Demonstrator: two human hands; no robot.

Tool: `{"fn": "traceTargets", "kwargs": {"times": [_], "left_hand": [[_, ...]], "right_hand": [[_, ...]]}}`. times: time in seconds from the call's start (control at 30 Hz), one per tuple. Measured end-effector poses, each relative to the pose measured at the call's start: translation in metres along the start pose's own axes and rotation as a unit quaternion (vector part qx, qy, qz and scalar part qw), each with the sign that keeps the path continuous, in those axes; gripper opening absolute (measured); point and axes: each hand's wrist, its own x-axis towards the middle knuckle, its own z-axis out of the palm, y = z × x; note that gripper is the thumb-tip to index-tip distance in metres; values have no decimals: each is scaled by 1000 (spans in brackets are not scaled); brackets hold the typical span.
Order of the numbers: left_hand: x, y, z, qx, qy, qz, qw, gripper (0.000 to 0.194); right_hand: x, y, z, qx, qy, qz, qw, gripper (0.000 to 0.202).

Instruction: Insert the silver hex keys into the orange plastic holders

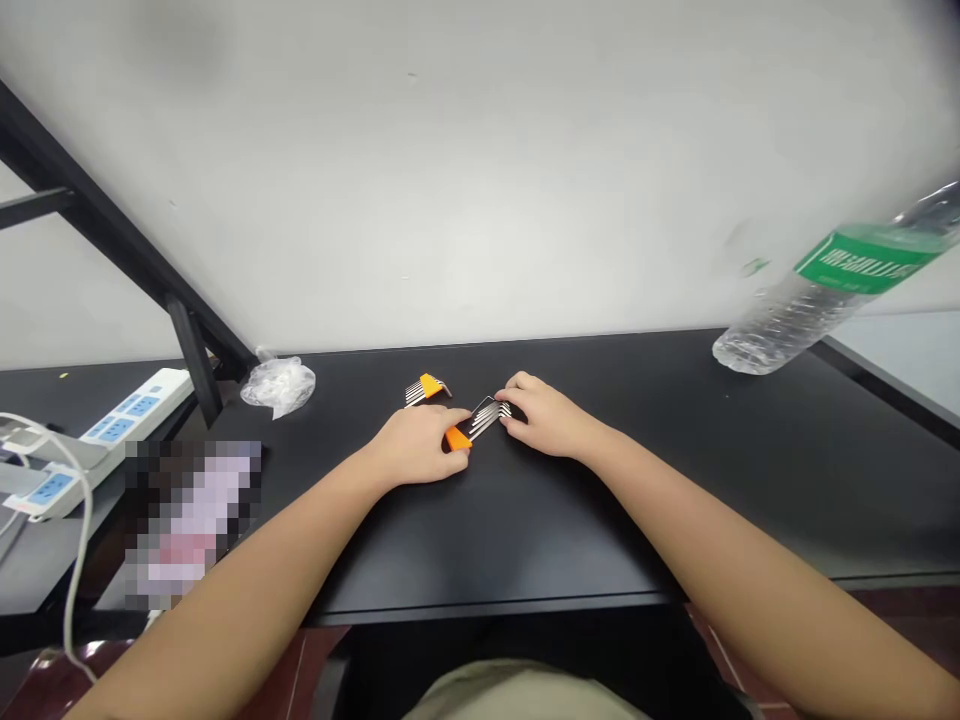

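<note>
On the black table, my left hand (420, 443) holds an orange holder (458, 439) between thumb and fingers. Several silver hex keys (486, 418) lie beside it, fanned toward the right, their bent ends under the fingertips of my right hand (544, 414). The thumb and fingers of that hand close on these bent ends. Just beyond my left hand rests a second orange holder (430, 386) with several silver hex keys in it; nothing touches it.
A crumpled clear plastic bag (279, 386) lies at the back left. A plastic bottle with a green label (862, 262) stands at the right. Left are a white power strip (112, 432), a cable (84, 530) and a black metal frame (124, 235). A pale wall (480, 180) rises behind.
</note>
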Motion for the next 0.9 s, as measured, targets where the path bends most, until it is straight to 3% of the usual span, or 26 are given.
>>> {"fn": "traceTargets", "kwargs": {"times": [0.17, 0.5, 0.7, 0.9], "left_hand": [[0, -2, 1, 6, -1, 3, 1000, 54], [1, -4, 4, 33, -11, 4, 999, 58], [-1, 3, 1, 38, 17, 13, 999, 55], [-1, 8, 0, 1, 41, 9, 999, 51]], "right_hand": [[-6, -3, 2, 23, 15, -9, 1000, 32], [0, -10, 9, -9, 35, -26, 999, 56], [10, -4, 12, -8, 30, -39, 999, 39], [8, -1, 14, 24, 47, -3, 999, 29]]}}
